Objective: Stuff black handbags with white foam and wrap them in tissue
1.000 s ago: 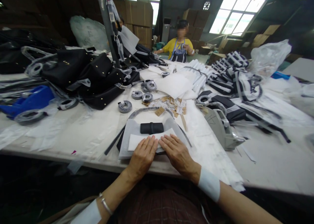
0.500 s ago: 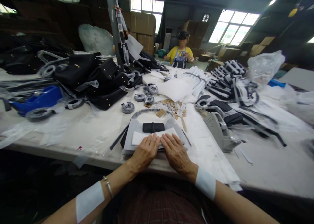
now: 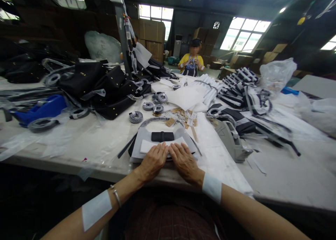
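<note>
Left hand [image 3: 153,161] and right hand [image 3: 183,161] laid flat, palms down, side by side on white foam sheet [image 3: 147,146] at lower centre, grey-wrapped bag [image 3: 141,135] spread beneath, black leather tab [image 3: 162,136] just above fingertips.

White table [image 3: 288,170], seen from its near edge. At six o'clock, a grey-wrapped bag [image 3: 143,139] lying flat. At twelve, tape rolls [image 3: 135,117], paper tags [image 3: 183,114], then white foam sheets [image 3: 185,97]. At ten, black bags [image 3: 105,89]; at nine, a blue tape dispenser [image 3: 42,108]; at three, a grey tape dispenser [image 3: 232,142]; at two, striped bags [image 3: 246,86].
</note>
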Demonstrator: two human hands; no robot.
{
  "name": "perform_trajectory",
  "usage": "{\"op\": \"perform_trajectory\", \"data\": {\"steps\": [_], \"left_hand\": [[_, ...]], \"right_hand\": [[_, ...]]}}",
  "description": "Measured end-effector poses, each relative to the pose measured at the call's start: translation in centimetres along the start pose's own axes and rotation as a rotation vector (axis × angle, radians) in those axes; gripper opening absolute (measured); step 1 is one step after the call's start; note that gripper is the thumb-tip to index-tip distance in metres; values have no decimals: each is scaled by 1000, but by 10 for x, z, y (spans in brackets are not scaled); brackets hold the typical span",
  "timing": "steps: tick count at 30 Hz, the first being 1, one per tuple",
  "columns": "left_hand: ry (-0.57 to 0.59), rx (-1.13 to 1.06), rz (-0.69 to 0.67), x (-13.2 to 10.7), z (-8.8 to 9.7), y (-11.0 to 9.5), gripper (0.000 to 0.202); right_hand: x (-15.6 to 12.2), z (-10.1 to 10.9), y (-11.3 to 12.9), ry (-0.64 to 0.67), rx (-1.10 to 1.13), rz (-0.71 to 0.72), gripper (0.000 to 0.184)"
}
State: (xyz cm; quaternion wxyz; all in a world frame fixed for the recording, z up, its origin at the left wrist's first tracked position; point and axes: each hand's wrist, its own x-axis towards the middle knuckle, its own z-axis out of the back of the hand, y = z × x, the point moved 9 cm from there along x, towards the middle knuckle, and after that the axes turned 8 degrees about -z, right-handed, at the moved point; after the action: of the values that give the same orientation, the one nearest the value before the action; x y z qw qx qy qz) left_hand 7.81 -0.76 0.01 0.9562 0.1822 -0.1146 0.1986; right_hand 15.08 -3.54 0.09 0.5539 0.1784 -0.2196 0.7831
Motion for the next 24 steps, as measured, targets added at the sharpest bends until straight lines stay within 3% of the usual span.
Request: {"op": "perform_trajectory", "data": {"steps": [7, 11, 15, 20, 24], "left_hand": [[-15, 43, 76, 3, -4, -1, 49], [11, 57, 150, 8, -12, -5, 47], [23, 35, 135, 16, -10, -5, 42], [4, -21, 71, 22, 4, 14, 39], [6, -58, 47, 26, 13, 34, 48]], "right_hand": [[14, 1, -9, 38, 98, 75, 34], [14, -4, -13, 33, 108, 72, 31], [10, -6, -15, -13, 129, 33, 37], [13, 2, -15, -66, 48, 13, 46], [31, 10, -18, -92, -8, 11, 40]]}}
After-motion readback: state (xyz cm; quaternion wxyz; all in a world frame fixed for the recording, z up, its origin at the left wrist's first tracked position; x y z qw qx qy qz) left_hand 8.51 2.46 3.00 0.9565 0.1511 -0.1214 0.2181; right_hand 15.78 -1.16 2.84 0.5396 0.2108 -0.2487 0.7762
